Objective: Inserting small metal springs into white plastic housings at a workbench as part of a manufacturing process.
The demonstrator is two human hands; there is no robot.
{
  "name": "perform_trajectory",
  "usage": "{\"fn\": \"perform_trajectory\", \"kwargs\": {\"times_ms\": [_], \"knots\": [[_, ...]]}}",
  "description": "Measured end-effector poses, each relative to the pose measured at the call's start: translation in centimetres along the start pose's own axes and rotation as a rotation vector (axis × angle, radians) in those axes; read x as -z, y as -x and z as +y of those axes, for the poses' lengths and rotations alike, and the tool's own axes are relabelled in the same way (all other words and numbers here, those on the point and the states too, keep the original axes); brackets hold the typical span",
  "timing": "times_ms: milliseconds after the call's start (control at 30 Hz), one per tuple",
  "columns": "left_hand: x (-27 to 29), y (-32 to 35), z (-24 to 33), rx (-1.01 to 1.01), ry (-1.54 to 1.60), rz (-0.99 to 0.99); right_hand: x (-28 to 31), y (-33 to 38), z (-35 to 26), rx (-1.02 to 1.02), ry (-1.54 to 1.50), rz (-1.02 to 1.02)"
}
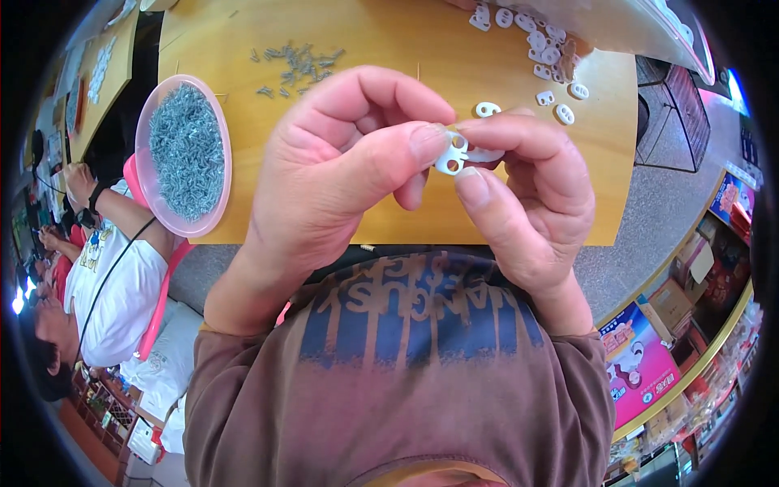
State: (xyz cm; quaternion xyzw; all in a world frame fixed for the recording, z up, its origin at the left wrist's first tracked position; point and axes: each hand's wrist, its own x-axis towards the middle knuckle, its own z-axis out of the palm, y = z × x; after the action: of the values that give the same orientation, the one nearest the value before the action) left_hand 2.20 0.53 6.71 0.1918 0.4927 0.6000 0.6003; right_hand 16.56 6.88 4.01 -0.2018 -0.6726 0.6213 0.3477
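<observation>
Over the near part of the table, my left hand [337, 166] is closed, its thumb and fingers pinching a small white plastic piece with two round holes [463, 152]. Facing it, my right hand [540, 191] has thumb and forefinger bent around another white bit [487, 155], which meets or overlaps the first; whether they are joined I cannot make out. Just beyond my right fingers lies a loose oval white piece [488, 109] with holes. Beyond my left hand is a scattered heap of small metal screws [302, 63].
A pink oval basket [143, 158] full of small metal screws stands at the table's left edge. Many white plastic pieces [550, 55] lie at the far right, by a clear plastic bag [625, 28]. To the left sits another person [122, 276]. Boxes [669, 304] fill shelving at right.
</observation>
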Motion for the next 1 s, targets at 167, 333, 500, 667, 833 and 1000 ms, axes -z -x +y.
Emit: {"fn": "perform_trajectory", "kwargs": {"times_ms": [167,333,500,667,833,1000], "knots": [[0.4,0.0,-0.6,-0.097,-0.017,-0.072,0.0,-0.2,0.5,0.033,0.003,-0.008],[0.3,0.2,-0.8,-0.055,-0.005,-0.066,-0.1,-0.4,0.6,0.05,0.007,0.016],[0.5,0.4,-1.2,-0.049,0.023,-0.1,-0.2,-0.5,0.6,-0.012,-0.046,0.048],[1.0,0.6,-2.1,-0.162,-0.033,-0.105,-0.8,-0.5,0.9,-0.082,-0.119,0.049],[2.6,1.3,-2.7,-0.233,-0.12,-0.094,-1.1,-0.5,1.0,-0.278,-0.333,0.011],[4.6,2.6,-3.3,-0.213,-0.08,-0.019,-1.3,-1.9,1.0,-0.585,-0.791,0.01]]}}
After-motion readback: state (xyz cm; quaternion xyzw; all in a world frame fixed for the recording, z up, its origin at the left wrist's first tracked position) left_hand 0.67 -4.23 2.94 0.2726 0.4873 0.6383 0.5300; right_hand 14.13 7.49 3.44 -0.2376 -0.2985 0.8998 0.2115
